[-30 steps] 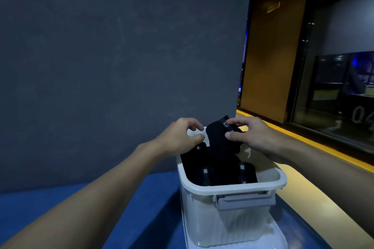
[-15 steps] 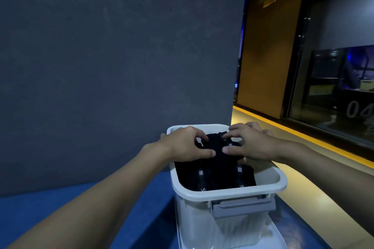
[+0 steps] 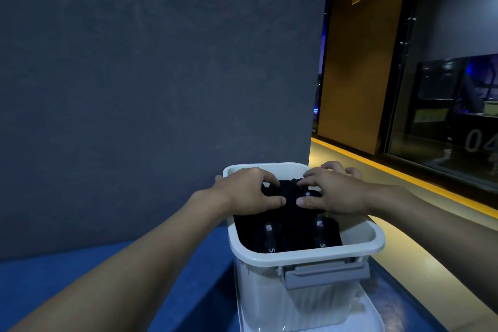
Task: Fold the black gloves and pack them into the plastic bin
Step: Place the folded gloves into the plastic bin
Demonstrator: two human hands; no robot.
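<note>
Black gloves (image 3: 288,226): packed inside 1 plastic bin (image 3: 304,256), piled to just under the rim. Glove count cannot be told, since only one dark mass is seen. 2 white-printed straps (image 3: 269,237) are counted on top, side by side toward the near end.

Head view (only view):
- 2 hands are in frame, both over the far half of the bin.
- Left hand (image 3: 249,191): set on the pile's far-left part with fingers bent. The top fold is pinched between thumb and fingertips.
- Right hand (image 3: 335,193): mirrored on the far-right part, with the same fold pinched the same way. The thumb tips are held close together but apart.
- 1 grey latch (image 3: 326,275) is fitted on the bin's near wall, just under the rim.
- Bin is stood on 1 clear plastic tray (image 3: 373,314), which is carried by the blue counter (image 3: 80,277).
- 1 grey wall panel (image 3: 161,89) is seen behind. At right are 1 yellow floor strip (image 3: 404,172) and 1 glass pane (image 3: 458,35) marked "04".
</note>
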